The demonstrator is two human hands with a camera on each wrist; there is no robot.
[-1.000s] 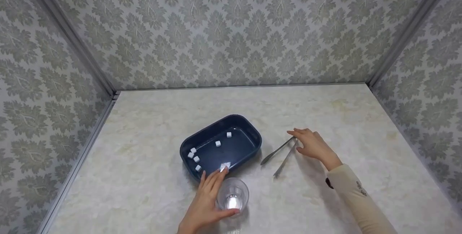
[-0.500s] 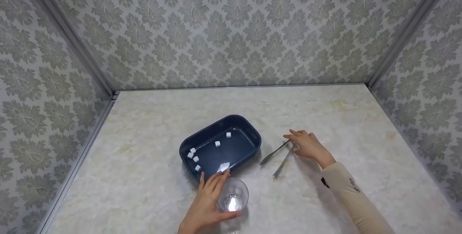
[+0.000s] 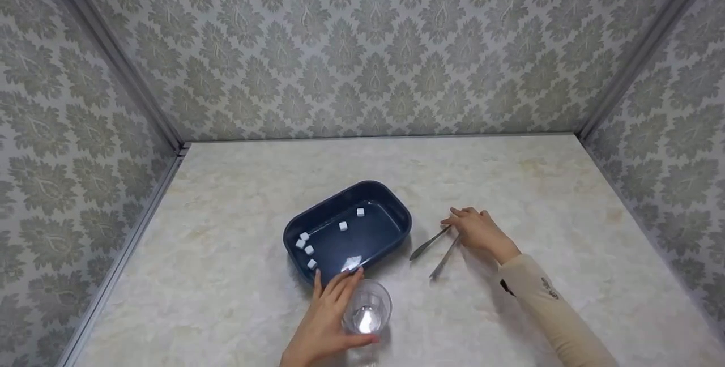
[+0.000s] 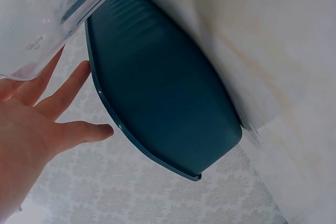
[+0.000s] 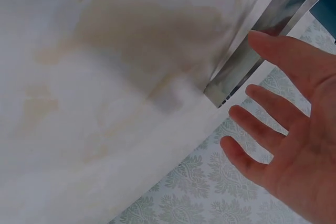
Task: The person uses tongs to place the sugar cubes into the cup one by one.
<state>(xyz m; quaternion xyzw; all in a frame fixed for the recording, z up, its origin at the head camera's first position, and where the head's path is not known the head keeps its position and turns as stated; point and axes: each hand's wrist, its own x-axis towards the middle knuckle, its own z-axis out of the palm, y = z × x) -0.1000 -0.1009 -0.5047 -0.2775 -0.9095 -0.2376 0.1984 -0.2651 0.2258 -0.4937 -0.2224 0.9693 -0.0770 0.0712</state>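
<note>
My left hand (image 3: 323, 321) is spread round a clear plastic cup (image 3: 371, 304), the thumb across its near side. Its fingertips reach the near rim of a dark blue tray (image 3: 391, 242) just beyond. In the left wrist view the cup (image 4: 31, 19) fills the upper left corner, hiding the thumb. Several small white cubes (image 3: 343, 226) lie in the tray, most toward its left end. To the right, my right hand (image 3: 481, 234) holds metal tongs (image 3: 444, 259) near the bend, their parted tips toward the tray. The right wrist view shows its thumb against the tongs (image 5: 241, 66), other fingers extended.
A pale marbled table (image 3: 226, 186) carries everything. Patterned wallpapered walls (image 3: 374, 72) rise at the back and on both sides, with grey metal strips (image 3: 113, 55) along the corners. A beige sleeve (image 3: 555, 310) covers the right forearm.
My right hand has slid slightly left and nearer along the tongs, its fingers drawing closer to them. The left hand, cup, tray and cubes hold their places.
</note>
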